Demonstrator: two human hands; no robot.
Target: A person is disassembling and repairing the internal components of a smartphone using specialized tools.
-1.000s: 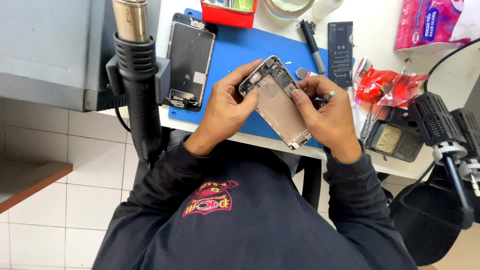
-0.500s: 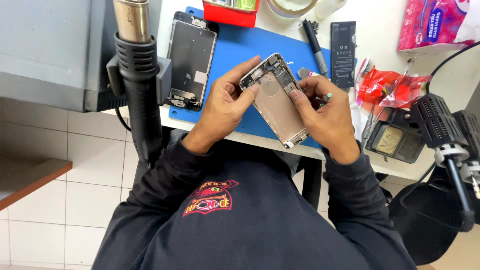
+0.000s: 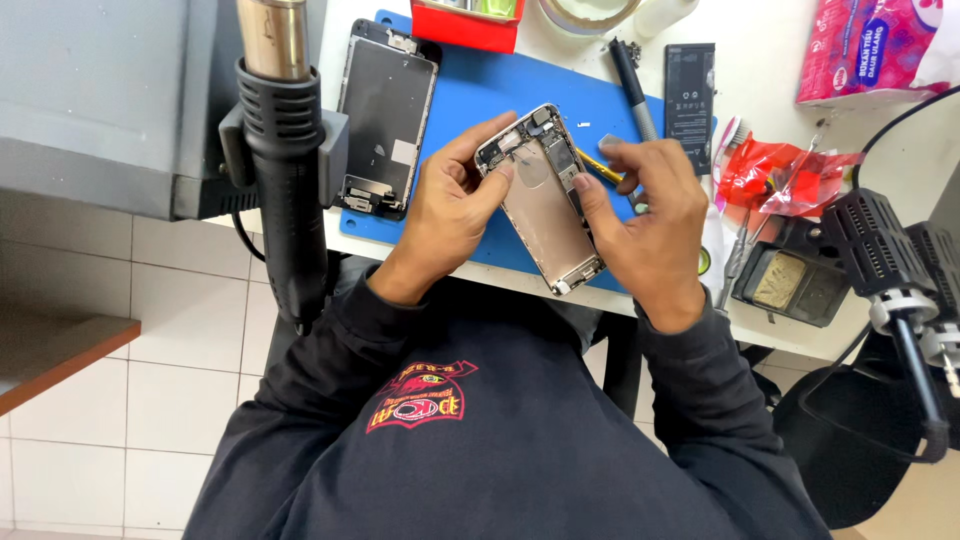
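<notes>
Gripping the opened phone shell (image 3: 545,200) just above the blue mat (image 3: 470,90), left hand (image 3: 450,215) and right hand (image 3: 650,225) both clamp its edges, so I'd guess a thumb slip could tear those tiny exposed connectors.

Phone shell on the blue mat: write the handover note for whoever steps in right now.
Left hand: grips the phone shell by its left edge, thumb on the inside near the top.
Right hand: steadies the shell's right edge, index finger on the parts inside; a yellow tool shows just behind its fingers.
Shell is held tilted above the blue mat, open side up.
Done: screen is off, lying on the mat to the left; battery lies off the mat to the right.
Left: small parts remain in the shell's top end.
</notes>
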